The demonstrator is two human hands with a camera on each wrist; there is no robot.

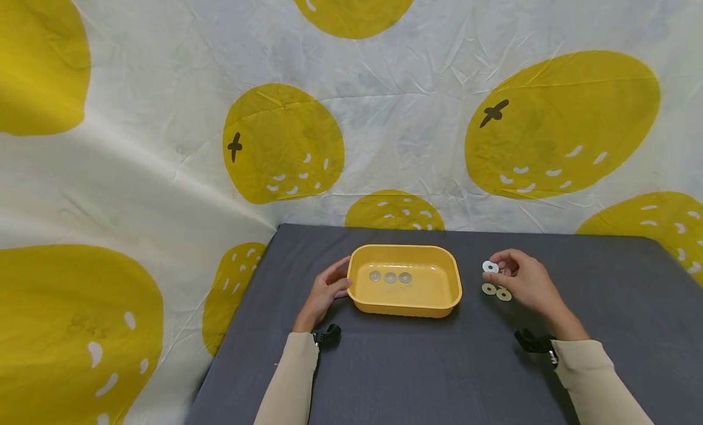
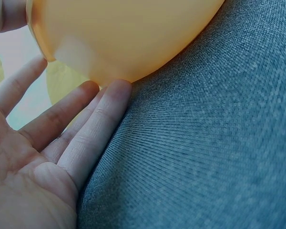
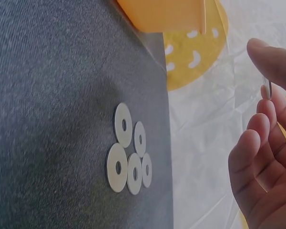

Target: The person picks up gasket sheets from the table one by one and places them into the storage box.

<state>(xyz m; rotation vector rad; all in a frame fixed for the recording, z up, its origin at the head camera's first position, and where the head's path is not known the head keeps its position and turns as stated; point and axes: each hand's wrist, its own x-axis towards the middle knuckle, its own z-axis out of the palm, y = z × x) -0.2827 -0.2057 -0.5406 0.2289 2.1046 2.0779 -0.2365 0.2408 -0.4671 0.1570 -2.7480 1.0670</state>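
Note:
A yellow plastic tray stands on the table, with three metal washers in a row on its floor. My left hand holds the tray's left end, thumb at the rim and fingertips against the outer wall. To the right of the tray, my right hand pinches one washer between thumb and fingers, above the table. Below it several loose washers lie flat in a cluster; the hand partly covers them in the head view.
Dark grey cloth covers the table. Behind and to the left hangs a white curtain with large yellow fruit shapes. Black straps with small devices sit on both wrists, below beige sleeves.

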